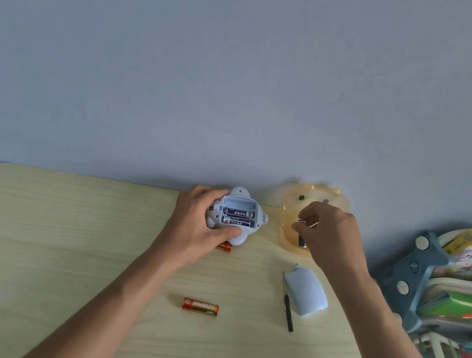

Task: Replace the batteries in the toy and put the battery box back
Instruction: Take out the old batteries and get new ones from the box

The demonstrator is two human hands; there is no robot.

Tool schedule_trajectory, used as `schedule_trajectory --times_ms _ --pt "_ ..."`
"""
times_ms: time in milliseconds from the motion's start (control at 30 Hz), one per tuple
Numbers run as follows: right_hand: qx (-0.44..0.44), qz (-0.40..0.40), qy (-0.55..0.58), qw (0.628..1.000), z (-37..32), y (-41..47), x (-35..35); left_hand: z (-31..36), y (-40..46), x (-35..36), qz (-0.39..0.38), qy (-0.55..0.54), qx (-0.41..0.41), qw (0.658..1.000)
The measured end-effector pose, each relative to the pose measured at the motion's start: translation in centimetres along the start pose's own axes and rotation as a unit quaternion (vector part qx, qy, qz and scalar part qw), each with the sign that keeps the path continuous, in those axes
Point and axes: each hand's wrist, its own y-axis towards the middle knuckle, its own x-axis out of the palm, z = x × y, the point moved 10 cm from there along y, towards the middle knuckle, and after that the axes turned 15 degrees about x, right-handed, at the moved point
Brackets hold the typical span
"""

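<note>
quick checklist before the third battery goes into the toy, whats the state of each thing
1. Toy steadied by the left hand: ok.
2. Compartment open, top slot free above two dark batteries: ok.
3. Right hand over the yellow tray, holding a new battery: cannot tell.
4. Polarity of the fitted cells: cannot tell.
5. Old orange battery out of the toy, on the table: ok.
6. Battery cover and screwdriver at hand: ok.

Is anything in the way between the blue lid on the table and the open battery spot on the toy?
Nothing visible blocks it. The blue lid lies flat beside the screwdriver, with bare table up to the toy. The left hand grips the toy's sides only, leaving the compartment uncovered.
</note>
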Motion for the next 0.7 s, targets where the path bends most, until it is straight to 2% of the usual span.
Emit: schedule_trajectory --times_ms 367,433,500,600,700 --pt "-0.040 0.024 -0.083 0.995 -0.9 -1.4 0.9 -0.6 0.0 0.1 0.005 0.001 0.009 1.000" --pt "-0.084 0.062 -0.059 0.993 -1.9 -2.1 0.0 -0.6 0.0 0.1 0.005 -0.002 0.009 1.000" --pt "-0.167 0.097 0.000 0.981 -3.8 -3.2 -0.8 -0.5 0.1 0.2 0.002 -0.006 0.008 1.000" --pt "-0.257 0.021 0.023 0.966 -6.5 -4.5 1.5 -0.5 0.2 0.2 0.000 -0.003 0.008 1.000" --pt "-0.269 -0.039 -0.015 0.962 -7.3 -5.1 4.4 -0.3 0.2 0.1 -0.001 0.008 0.016 1.000"
